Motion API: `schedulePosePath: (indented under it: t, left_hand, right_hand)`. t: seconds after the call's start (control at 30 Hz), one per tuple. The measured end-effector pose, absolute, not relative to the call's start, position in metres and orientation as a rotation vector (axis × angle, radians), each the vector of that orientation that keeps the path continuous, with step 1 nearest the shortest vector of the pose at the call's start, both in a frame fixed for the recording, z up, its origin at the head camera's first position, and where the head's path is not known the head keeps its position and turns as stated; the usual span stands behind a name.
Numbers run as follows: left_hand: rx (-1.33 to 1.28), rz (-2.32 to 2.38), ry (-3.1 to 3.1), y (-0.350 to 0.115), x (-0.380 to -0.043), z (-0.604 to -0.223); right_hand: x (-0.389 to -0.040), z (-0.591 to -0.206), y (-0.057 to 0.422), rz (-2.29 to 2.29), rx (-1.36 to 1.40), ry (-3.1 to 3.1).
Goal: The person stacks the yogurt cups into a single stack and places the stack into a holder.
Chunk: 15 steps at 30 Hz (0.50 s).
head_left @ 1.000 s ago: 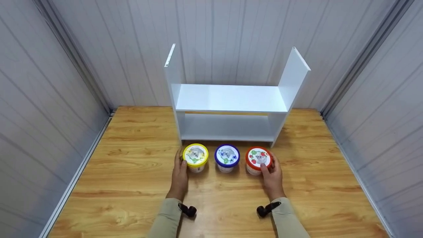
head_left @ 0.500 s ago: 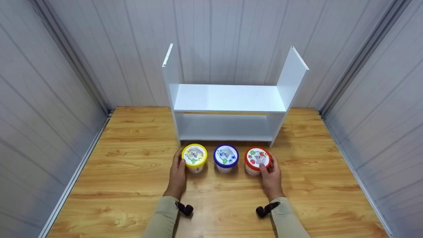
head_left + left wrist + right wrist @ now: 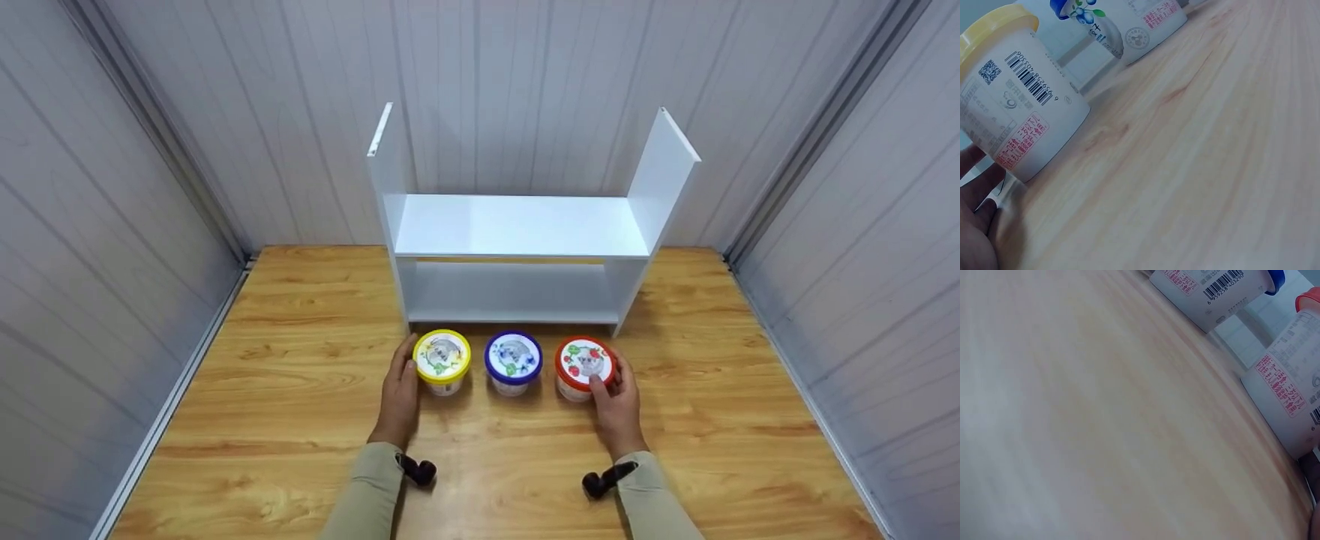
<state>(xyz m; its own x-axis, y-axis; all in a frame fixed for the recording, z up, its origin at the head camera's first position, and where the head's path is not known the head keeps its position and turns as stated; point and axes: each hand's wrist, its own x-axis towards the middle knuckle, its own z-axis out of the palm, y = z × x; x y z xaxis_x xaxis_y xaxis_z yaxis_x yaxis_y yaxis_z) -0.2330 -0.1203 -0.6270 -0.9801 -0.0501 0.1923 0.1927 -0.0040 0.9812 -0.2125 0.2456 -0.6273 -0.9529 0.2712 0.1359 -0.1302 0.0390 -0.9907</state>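
Standing in a row across the wooden tabletop [image 3: 510, 480] are three lidded tubs, upright and slightly apart: the yellow-lidded tub [image 3: 442, 358] at the left, the blue-lidded tub [image 3: 513, 360] between, the red-lidded tub [image 3: 581, 360] at the right. The left hand [image 3: 398, 397] lies along the yellow-lidded tub's outer side, fingers loosely extended toward its far side; their full contact is hidden. The right hand [image 3: 618, 401] holds the red-lidded tub, its thumb over the lid's near edge and its fingers around the outer side, their tips out of sight. Neither hand touches the middle tub. Just behind the row, a white shelf unit [image 3: 514, 292] blocks the space beyond, its upper board [image 3: 521, 225] bounded by a tall left panel [image 3: 384, 172] and right panel [image 3: 666, 176]. Ribbed pale walls enclose the back [image 3: 510, 90] and both sides. Black devices sit at both wrists, against khaki sleeves [image 3: 367, 495].
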Motion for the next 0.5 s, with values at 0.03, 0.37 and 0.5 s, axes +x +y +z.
schedulePosePath:
  t: [0.03, 0.37, 0.5]
  left_hand:
    - [-0.149, -2.098, -2.100, -0.120, -0.231, -0.623]
    - [-0.170, -2.059, -2.132, -0.118, -0.216, -0.600]
    - [-0.155, -2.052, -2.135, -0.118, -0.215, -0.597]
  right_hand:
    - [-0.212, -0.628, 0.246, 1.999, -0.144, -2.037]
    - [-0.213, -0.631, 0.249, 1.993, -0.109, -2.096]
    - [-0.214, -0.629, 0.249, 2.002, -0.107, -2.097]
